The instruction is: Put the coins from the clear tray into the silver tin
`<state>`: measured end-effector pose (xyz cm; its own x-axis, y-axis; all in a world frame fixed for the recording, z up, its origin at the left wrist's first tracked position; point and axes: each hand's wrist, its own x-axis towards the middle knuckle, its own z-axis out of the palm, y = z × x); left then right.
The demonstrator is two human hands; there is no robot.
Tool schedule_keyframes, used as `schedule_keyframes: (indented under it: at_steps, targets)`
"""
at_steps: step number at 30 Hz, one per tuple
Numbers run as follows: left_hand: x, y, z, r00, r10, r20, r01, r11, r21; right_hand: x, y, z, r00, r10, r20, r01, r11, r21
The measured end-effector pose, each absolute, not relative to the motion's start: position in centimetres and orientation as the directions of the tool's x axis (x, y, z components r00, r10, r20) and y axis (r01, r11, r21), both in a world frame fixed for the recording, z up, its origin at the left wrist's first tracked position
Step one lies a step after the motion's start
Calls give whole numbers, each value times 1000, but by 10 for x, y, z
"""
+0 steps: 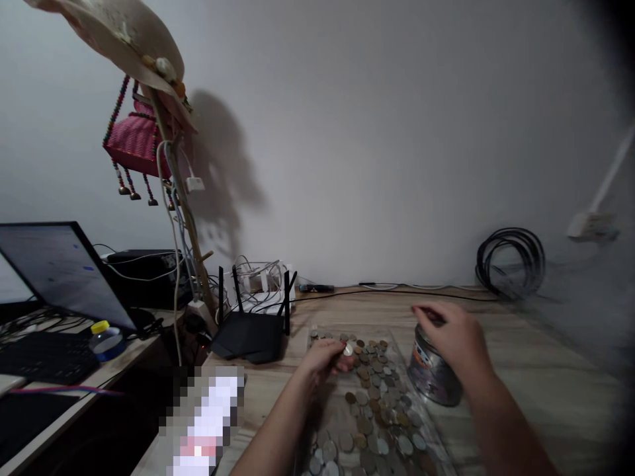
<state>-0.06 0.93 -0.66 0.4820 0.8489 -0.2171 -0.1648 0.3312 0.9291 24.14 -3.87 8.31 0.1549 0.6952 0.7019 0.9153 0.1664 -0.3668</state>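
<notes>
The left hand (325,360) gripped a pale coin (348,350) between thumb and fingers, its tip poking out toward the right hand. The right hand (459,334) hung above the mouth of a metal can (434,377), fingers bent down and drawn in toward the thumb; whether anything sat between them could not be told. The can stood upright just under that hand, its near rim hidden.

Loose coins (367,423) lay ahead of the left hand, to its right and nearer the body, spread over a clear plastic sheet (331,402). The sheet's far edge ended just beyond the left hand's fingers. Its right edge ran between the two hands and passed close by the can's left side, leaving only a narrow margin there.

To the right of the right hand, wood-grain tabletop (526,370) gave room out toward the wall (377,145). Beyond that hand, more tabletop reached a black cable (397,293) along the far edge, with a cable coil (483,261) farther off to the right. On the left hand's outer side room was tighter: a black router (251,336) stood near, ahead and to the left, and past it the table's left edge dropped into a dark gap.
</notes>
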Motion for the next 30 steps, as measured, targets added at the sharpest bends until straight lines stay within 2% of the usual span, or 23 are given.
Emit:
schedule_keyframes:
  at_steps: [3,5,8,11,16,19,24,30]
  targets:
    - [1,7,-5,463,864,-197,-195,316,929,199,-37,71,-56,824,563,867,320,-381]
    - [1,5,-3,478,857,-192,-204,321,925,176,-33,59,-180,879,442,859,359,-365]
    - [1,1,0,553,807,-207,-176,356,918,157,-29,43,-237,911,337,867,355,-350]
    - [0,-1,2,592,773,-230,-165,395,904,151,-29,38,-226,930,290,870,326,-371]
    - [-1,-1,2,636,733,-243,-199,460,865,158,-32,46,-136,947,291,845,264,-465]
    - [-1,-2,3,631,740,-232,-207,449,869,160,-36,48,-169,939,300,800,308,-515]
    - [-1,-3,4,607,771,-192,-223,397,891,153,-38,43,-255,942,216,795,332,-508]
    - [-2,0,-2,653,742,-154,-227,386,894,156,-39,48,-236,936,263,764,346,-544]
